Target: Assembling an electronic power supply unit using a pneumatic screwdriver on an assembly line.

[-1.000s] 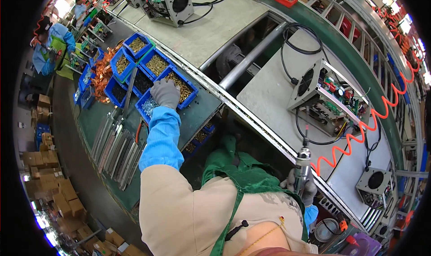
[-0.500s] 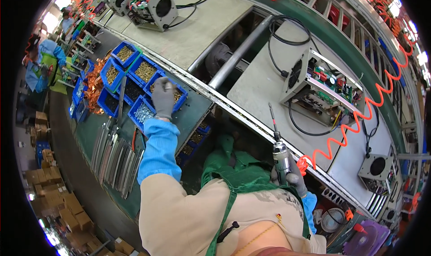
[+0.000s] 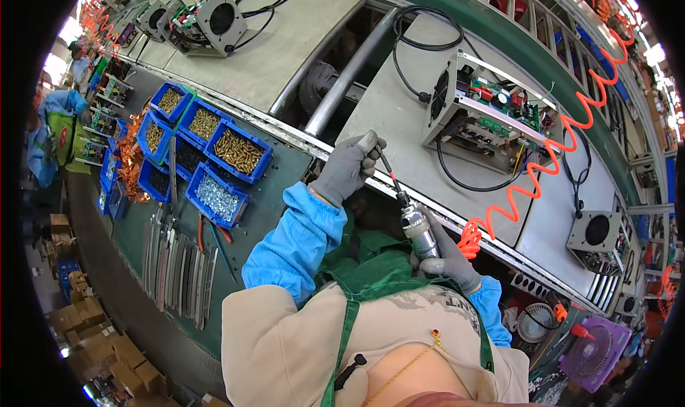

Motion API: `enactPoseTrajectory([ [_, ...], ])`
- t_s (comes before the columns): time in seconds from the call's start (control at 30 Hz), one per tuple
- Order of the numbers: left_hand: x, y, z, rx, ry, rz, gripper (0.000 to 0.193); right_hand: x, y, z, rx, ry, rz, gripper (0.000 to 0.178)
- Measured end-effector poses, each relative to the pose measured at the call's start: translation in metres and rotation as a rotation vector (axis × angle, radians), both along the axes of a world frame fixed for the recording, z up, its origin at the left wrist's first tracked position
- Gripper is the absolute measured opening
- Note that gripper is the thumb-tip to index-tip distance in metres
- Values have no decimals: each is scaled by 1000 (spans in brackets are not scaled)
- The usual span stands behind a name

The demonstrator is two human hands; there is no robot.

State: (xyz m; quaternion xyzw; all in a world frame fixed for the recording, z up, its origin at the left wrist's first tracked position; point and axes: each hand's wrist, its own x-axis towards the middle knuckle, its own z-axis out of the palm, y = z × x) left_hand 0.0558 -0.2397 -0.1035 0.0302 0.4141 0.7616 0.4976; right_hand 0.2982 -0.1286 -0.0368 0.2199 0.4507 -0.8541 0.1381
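My right hand [image 3: 451,256], in a grey glove, grips a silver air screwdriver [image 3: 421,234] with a long bit that points up and to the left. My left hand [image 3: 344,170], also gloved, is pinched closed at the tip of the bit [image 3: 387,166]. Whatever small thing the fingers hold there is too small to make out. Beyond the screwdriver, on the bench, stands an open metal-framed unit [image 3: 492,114] with green circuit boards and a black fan. A coiled orange air hose [image 3: 510,211] runs past it from beside my right hand.
Blue bins of brass screws [image 3: 239,152] and silvery screws [image 3: 216,196] stand at left. Near them lie metal strips [image 3: 178,264] and pliers [image 3: 214,239]. Further units [image 3: 203,23] [image 3: 598,237] sit at the far left and right. A roller [image 3: 349,72] bridges a gap in the bench.
My left hand has moved right from over the brass screw bin to the bit's tip. My right hand has raised the screwdriver slightly and tilted it left.
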Motion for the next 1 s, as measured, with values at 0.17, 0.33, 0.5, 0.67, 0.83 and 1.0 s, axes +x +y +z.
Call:
enactPoseTrajectory([
  [0.17,-26,-7,31,-406,636,-321,28,0,1,-5,44,-1,44,105],
  [0.33,-44,-24,17,-327,789,-463,28,-3,-3,-13,-38,7,38,106],
  [0.5,-19,-34,-6,-256,151,-155,34,-14,-4,-19,-16,22,101,107],
  [0.67,-11,-52,-1,-213,58,33,35,-30,-8,-14,-46,-18,117,104],
  [0.83,-4,-59,-9,-195,-190,252,39,-43,-6,-11,-30,3,234,102],
  [1.0,-2,-62,-5,-154,-198,340,39,-49,-7,-12,-17,18,270,103],
])
